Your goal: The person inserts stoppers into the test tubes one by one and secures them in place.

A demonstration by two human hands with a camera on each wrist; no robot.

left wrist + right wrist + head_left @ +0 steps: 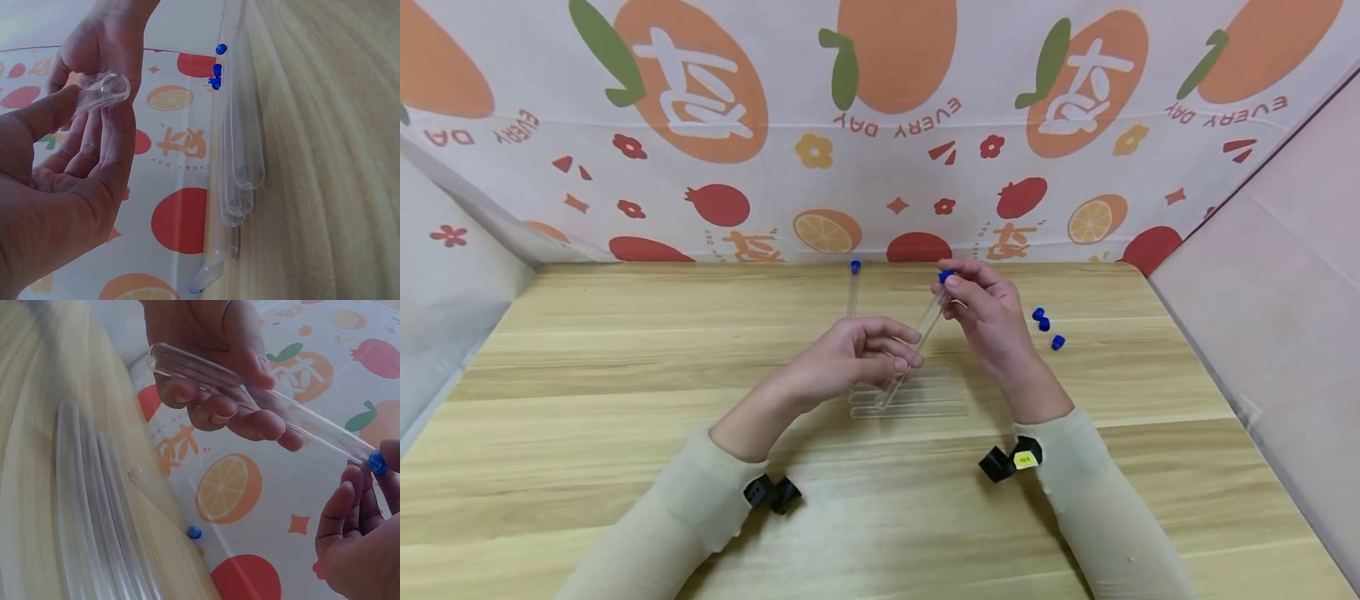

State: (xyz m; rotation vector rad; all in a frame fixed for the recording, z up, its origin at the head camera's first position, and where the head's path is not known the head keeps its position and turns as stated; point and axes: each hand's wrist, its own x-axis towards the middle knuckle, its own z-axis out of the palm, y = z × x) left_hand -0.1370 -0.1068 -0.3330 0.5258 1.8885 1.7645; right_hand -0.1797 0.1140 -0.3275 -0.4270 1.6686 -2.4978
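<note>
Between my two hands a clear test tube [930, 323] is held at a slant above the table, its rounded end low and toward me. My left hand [861, 354] pinches the tube's lower half between thumb and fingers. At the upper end, my right hand [988, 312] grips a blue cap [377, 462] that sits at the tube's mouth. Below the hands, several clear uncapped tubes [917, 409] lie side by side on the table. Farther back lies a tube with a blue cap [855, 267], partly hidden behind my left hand.
Three loose blue caps [1044, 324] lie on the wooden table [625, 375] to the right of my right hand. A white fruit-print cloth [760, 183] hangs along the table's back edge. Black wrist cameras [997, 464] jut inward from both sleeves.
</note>
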